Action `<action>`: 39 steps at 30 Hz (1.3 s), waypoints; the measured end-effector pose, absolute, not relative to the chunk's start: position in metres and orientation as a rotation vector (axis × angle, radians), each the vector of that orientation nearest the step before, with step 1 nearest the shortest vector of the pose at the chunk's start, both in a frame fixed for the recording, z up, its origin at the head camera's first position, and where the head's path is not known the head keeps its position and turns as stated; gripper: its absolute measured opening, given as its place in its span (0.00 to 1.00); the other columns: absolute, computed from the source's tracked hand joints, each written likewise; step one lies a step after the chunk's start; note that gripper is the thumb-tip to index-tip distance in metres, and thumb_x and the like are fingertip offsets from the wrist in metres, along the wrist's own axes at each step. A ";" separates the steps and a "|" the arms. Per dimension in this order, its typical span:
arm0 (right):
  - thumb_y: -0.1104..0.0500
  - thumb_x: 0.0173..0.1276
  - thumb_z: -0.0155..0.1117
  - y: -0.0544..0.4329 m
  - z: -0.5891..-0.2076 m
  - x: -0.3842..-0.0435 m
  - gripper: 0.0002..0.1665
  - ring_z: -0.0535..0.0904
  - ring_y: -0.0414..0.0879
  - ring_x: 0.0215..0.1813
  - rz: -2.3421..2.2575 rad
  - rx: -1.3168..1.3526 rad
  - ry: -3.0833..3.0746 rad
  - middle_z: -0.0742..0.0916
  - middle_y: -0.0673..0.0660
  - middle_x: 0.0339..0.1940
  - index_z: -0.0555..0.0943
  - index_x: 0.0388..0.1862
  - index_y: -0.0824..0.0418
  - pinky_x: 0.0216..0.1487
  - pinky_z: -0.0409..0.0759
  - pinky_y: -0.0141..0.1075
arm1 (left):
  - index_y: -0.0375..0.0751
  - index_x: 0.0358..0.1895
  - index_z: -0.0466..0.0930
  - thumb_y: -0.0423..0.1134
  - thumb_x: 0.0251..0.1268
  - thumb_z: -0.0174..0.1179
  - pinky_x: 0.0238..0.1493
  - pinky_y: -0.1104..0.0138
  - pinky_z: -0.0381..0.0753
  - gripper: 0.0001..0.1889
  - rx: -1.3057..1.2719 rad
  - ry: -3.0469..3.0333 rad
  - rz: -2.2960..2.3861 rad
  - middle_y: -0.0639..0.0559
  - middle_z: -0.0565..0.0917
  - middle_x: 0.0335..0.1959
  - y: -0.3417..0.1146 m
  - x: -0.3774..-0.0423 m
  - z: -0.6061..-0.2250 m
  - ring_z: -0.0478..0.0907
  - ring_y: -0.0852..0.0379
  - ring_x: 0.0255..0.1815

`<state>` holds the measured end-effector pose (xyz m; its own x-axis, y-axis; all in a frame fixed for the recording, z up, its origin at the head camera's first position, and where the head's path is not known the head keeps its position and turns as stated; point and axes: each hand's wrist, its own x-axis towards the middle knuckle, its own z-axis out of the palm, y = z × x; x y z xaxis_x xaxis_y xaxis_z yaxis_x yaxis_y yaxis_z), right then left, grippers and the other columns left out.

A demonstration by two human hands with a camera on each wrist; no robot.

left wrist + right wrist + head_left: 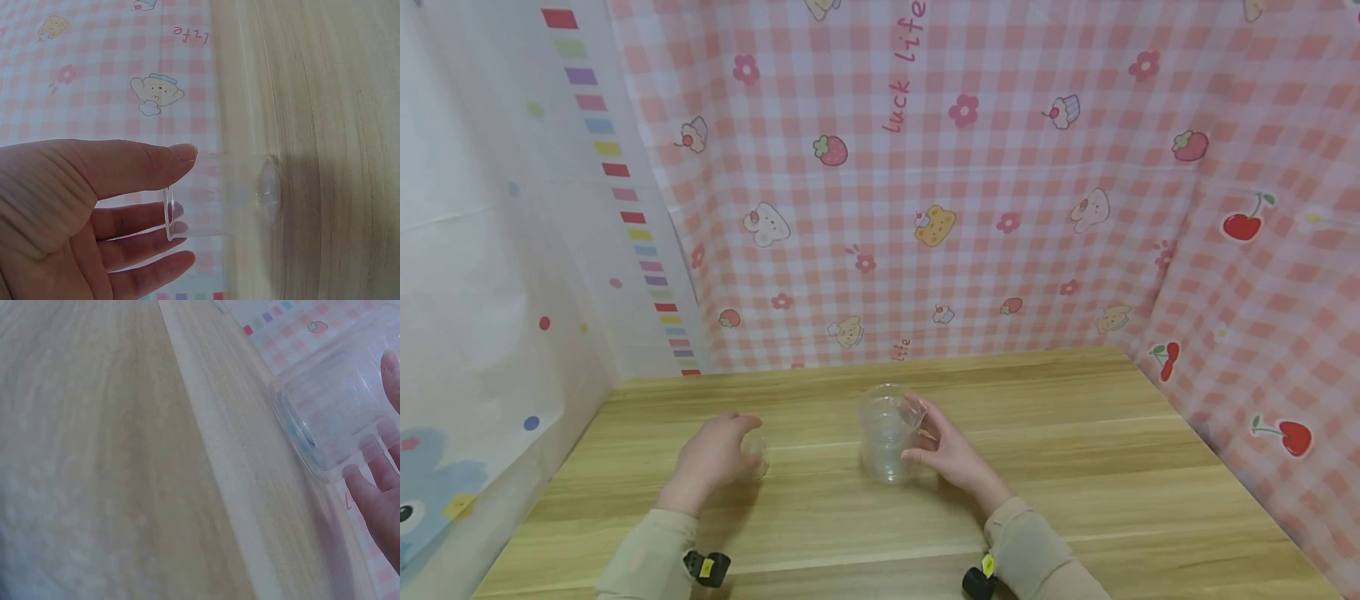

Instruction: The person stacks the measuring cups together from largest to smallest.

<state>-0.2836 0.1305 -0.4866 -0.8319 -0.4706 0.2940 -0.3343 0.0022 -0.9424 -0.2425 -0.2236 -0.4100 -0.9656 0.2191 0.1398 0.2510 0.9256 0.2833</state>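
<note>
A large clear beaker [886, 437] with a lip at its upper right stands upright near the middle of the wooden table. My right hand [951, 454] holds its right side, the thumb in front and the fingers further back. In the right wrist view, fingertips show against the beaker's clear wall [331, 400]. To the left, my left hand [715, 454] holds a small clear cup [225, 197] near its rim, thumb on one side and fingers on the other. Most of that cup is behind the hand in the head view. Its base is at or close to the tabletop.
The wooden table [850, 542] ends at a pink checked cloth [1022, 250] at the back. Another cloth with cherries [1262, 333] hangs along the right, and a white one [490, 250] along the left. Black wrist cameras sit on both sleeves.
</note>
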 end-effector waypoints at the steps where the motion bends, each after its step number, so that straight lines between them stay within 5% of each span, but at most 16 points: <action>1: 0.68 0.60 0.71 0.130 -0.487 -0.284 0.52 0.60 0.64 0.75 -1.964 -0.872 2.149 0.64 0.69 0.76 0.54 0.78 0.63 0.69 0.67 0.47 | 0.32 0.55 0.81 0.34 0.51 0.70 0.53 0.41 0.76 0.24 -0.365 -2.977 -0.458 0.30 0.79 0.53 -0.224 -0.242 -0.410 0.77 0.31 0.54; 39: 0.66 0.61 0.71 0.131 -0.488 -0.285 0.52 0.59 0.66 0.74 -2.002 -0.906 2.099 0.63 0.71 0.75 0.53 0.79 0.63 0.70 0.66 0.48 | 0.35 0.48 0.85 0.35 0.50 0.75 0.53 0.45 0.78 0.20 -0.483 -2.893 -0.446 0.37 0.84 0.48 -0.213 -0.239 -0.406 0.80 0.37 0.50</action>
<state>-0.2845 0.1311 -0.4885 -0.8173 -0.4786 0.3208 -0.3431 -0.0430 -0.9383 -0.2389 -0.2133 -0.4061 -0.9321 0.2887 0.2186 0.3411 0.9026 0.2626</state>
